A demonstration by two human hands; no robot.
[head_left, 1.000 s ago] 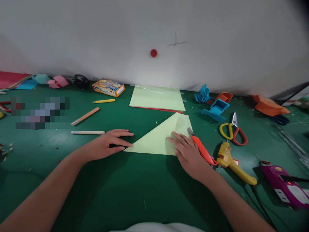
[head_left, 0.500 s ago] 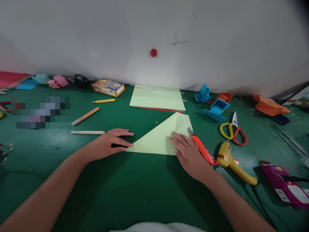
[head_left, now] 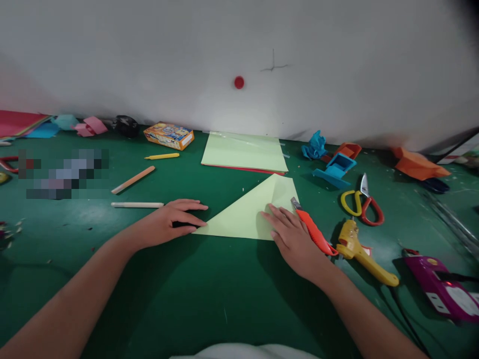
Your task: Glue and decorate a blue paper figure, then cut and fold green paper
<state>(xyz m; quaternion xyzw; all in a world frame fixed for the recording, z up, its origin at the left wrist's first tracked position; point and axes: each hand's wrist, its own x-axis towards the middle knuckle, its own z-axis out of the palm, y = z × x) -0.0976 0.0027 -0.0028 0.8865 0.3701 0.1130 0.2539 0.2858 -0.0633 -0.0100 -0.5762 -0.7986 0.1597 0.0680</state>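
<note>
A pale green sheet of paper [head_left: 243,212], folded over into a slanted shape, lies flat on the green table before me. My left hand [head_left: 170,222] rests at its left pointed corner, fingertips touching the paper and fingers apart. Spread over the right part of the sheet is my right hand [head_left: 290,232], which hides the lower right corner. Just beside that hand lies an orange utility knife [head_left: 316,232], its blade end at the paper's right edge. A white pen [head_left: 136,205] lies by my left wrist.
Behind the sheet lies a stack of green paper [head_left: 243,152]. To the right are scissors [head_left: 364,199], a yellow glue gun [head_left: 364,254] and a purple power strip [head_left: 441,284]. An orange box [head_left: 169,135], a yellow crayon-like stick [head_left: 162,156] and an orange pen [head_left: 133,180] lie left.
</note>
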